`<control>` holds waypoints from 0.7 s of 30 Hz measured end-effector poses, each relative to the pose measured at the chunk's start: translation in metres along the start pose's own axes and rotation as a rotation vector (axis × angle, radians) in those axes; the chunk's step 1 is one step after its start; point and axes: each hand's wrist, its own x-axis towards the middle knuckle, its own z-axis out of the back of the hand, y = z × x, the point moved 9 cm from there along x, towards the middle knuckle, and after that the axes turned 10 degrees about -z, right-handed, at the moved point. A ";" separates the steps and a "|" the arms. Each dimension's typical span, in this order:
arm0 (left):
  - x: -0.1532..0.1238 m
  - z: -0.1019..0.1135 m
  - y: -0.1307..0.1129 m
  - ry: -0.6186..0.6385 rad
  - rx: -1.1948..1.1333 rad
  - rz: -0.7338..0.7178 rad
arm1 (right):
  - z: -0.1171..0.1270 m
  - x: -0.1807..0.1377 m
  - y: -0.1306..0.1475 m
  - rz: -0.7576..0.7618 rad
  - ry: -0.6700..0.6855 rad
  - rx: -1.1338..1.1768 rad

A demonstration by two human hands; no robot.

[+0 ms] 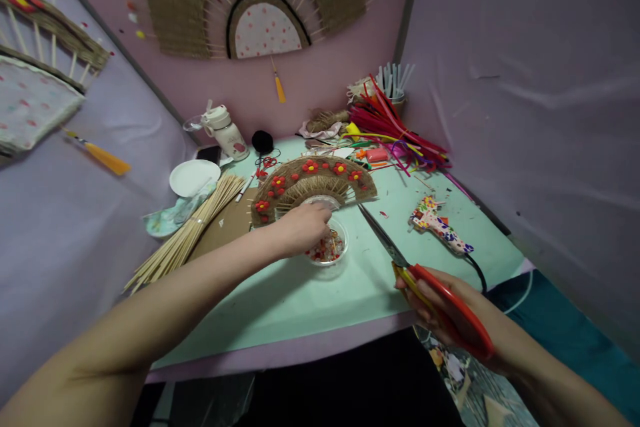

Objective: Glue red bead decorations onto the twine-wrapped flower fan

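Observation:
My left hand (306,228) reaches over a clear round tub (345,247) of red, orange and clear beads (327,248). Its fingers are bent down at the tub's far rim, and whatever they may pinch is hidden. In my right hand (433,303) is a pair of scissors (450,303) with red handles, the dark blades pointing up and left toward the fan. Just behind the tub lies a brown woven fan (313,177) with red flowers with yellow centres along its band; my left hand covers part of its lower edge.
A floral glue gun (440,227) lies at the right, its black cord running off the table edge. At the left are a bundle of thin sticks (195,227), a white plate (194,177) and a white bottle (227,133). Red pipe cleaners (387,117) pile up at the back right.

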 end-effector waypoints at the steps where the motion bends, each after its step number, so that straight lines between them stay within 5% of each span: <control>1: -0.004 0.004 0.003 -0.009 -0.048 0.029 | -0.003 -0.001 -0.003 -0.009 0.021 0.006; 8: -0.032 0.013 0.022 -0.110 -0.407 0.328 | -0.038 -0.008 -0.027 -0.094 0.166 0.147; 13: -0.045 0.012 0.023 -0.254 -0.467 0.434 | -0.054 -0.004 -0.039 -0.133 0.219 0.071; 21: -0.052 0.012 0.010 -0.310 -0.445 0.514 | -0.063 0.007 -0.033 -0.116 0.176 0.082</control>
